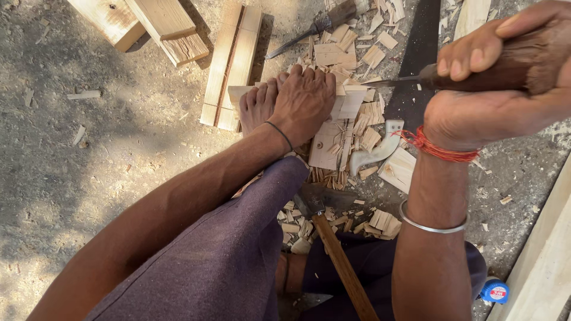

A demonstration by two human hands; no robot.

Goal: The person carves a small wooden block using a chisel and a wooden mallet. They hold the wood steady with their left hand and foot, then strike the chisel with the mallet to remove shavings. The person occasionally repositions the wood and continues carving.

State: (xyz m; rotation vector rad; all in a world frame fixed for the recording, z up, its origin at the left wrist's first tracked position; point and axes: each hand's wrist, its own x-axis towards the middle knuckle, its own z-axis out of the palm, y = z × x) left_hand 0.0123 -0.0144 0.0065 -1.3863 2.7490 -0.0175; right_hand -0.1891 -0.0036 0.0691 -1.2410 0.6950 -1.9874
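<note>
The chisel [476,71] is up on the right, above the ground, with its thin metal tip pointing left at a flat piece of wood [351,104]. The right hand [488,110] is wrapped tight around its brown wooden handle. The left hand is out of sight. A bare foot [300,101] presses the wood down. It looks like cutting time, with the tip just about to bite. Any push needs a steady aim, well away from the toes. Wood chips [369,128] lie all around, with a saw [416,65], a hammer [342,261] and planks [232,65] close by.
</note>
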